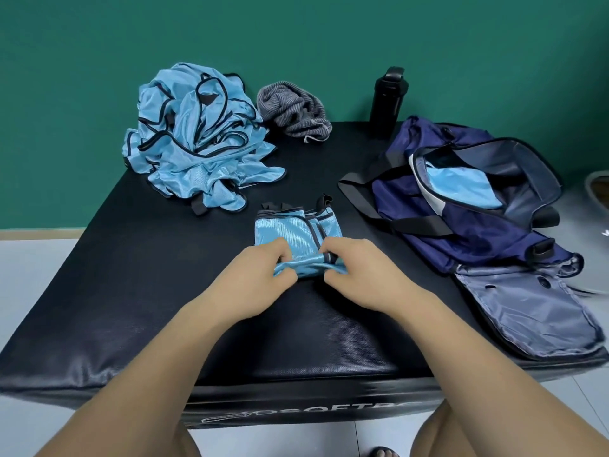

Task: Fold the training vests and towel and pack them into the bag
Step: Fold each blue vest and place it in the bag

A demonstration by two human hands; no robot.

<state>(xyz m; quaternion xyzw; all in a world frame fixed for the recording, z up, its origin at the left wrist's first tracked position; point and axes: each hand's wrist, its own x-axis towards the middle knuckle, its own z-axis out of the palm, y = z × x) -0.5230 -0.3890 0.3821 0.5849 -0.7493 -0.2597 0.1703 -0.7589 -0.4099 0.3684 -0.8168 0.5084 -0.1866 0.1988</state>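
Sky-blue mesh with dark binding marks the training vest (298,234) being worked at the centre of the head view, where it lies on a black padded mat (131,275). It is already reduced to a narrow panel, with its dark straps pointing toward the top of the frame. The left hand (260,275) and right hand (359,268) sit side by side at the panel's lower edge. Each pinches the bunched fabric between curled fingers and thumb, so neither hand is released. This looks like a final fold, with the near edge about to be carried up over the rest.

Upper left of the frame: a heap of vests (197,136) in the same blue, tangled and unfolded. Just to its right, at the mat's far edge, a grey striped towel (293,110) lies crumpled and also unfolded.

Right of the frame: the navy bag (428,219) is unzipped, its mouth wide and a grey-lined flap spread toward the lower right. A flat blue piece (461,186) shows inside the opening, apparently a folded vest already packed. How many lie beneath it cannot be told. A black bottle (389,100) stands upright behind the bag, against the green wall.

Progress, as judged: early. At least one vest is packed and one is nearly folded, while the heap and the towel are unfolded. Left to do: finish this fold, carry it to the bag, then work through the heap and the towel.
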